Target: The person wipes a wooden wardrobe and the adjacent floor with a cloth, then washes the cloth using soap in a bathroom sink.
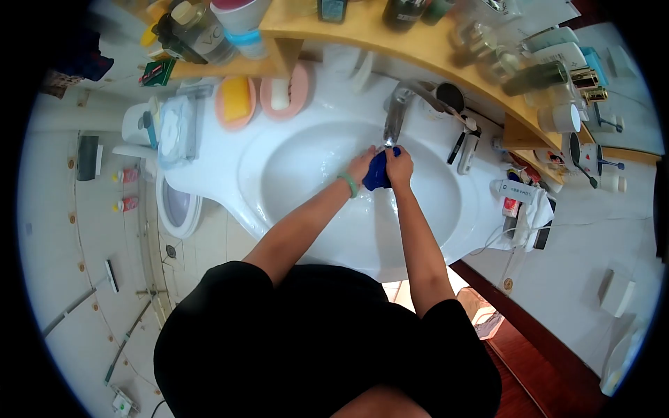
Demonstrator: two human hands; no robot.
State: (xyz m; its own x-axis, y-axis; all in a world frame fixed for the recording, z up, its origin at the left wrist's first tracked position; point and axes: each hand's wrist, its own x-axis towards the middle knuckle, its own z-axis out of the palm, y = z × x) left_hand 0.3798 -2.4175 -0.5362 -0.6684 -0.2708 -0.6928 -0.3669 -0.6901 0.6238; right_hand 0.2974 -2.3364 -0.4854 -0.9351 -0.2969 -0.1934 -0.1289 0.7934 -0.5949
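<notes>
A small dark blue cloth (377,171) is held between both hands under the faucet (396,117), over the white sink basin (306,157). My left hand (360,167), with a green bangle at its wrist, grips the cloth's left side. The cloth's upper right edge is pinched by my right hand (399,167), just below the spout. Water runs down and splashes in the basin around the hands.
A yellow soap (237,97) and a white soap (280,93) lie in pink dishes at the back left. Bottles crowd a curved wooden shelf (334,26) above the sink. Toothbrushes and a white tube (468,152) stand right of the faucet.
</notes>
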